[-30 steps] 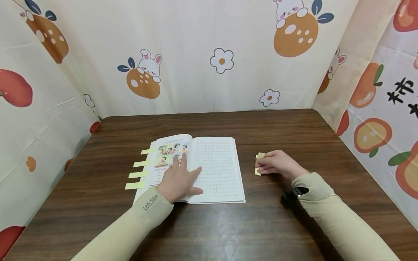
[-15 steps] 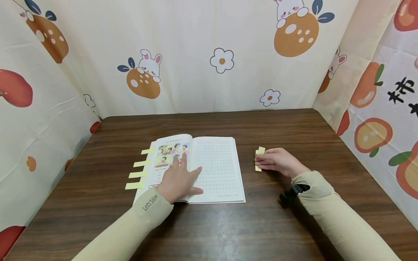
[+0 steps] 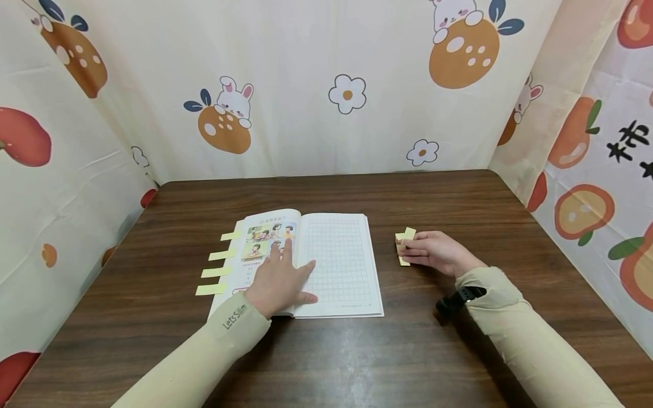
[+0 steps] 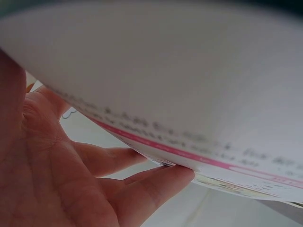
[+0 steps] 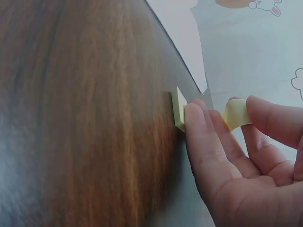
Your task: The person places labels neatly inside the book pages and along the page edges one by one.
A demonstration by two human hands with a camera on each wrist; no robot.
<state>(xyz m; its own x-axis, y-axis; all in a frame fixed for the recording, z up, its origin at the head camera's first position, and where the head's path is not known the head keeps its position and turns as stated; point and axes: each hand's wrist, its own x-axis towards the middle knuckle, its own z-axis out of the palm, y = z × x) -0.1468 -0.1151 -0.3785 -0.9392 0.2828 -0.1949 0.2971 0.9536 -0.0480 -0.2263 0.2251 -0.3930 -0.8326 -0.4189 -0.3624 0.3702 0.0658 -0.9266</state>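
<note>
An open book point(image 3: 339, 258) lies on the table, pictures on its left page and a writing grid on its right. My left hand point(image 3: 279, 280) rests on the left page with fingers spread, the thumb reaching over the gutter. Right of the book, my right hand point(image 3: 441, 252) is at a small pad of yellow sticky notes point(image 5: 178, 111) on the table. In the right wrist view its thumb and a finger pinch a curled yellow sticky strip point(image 5: 236, 114), while other fingertips touch the pad. The fingers partly cover the pad.
Several yellow sticky tabs point(image 3: 210, 290) stick out from the book's left edge. Brown wooden table point(image 3: 326, 362) surrounds the book, and a printed curtain point(image 3: 296, 124) hangs behind and at both sides. A dark device point(image 3: 451, 306) is strapped to the right wrist.
The right hand has shifted slightly away from me, toward the table's far side, and the sticky strip at its fingers now stands out further from the pad. My left hand stays in place.
</note>
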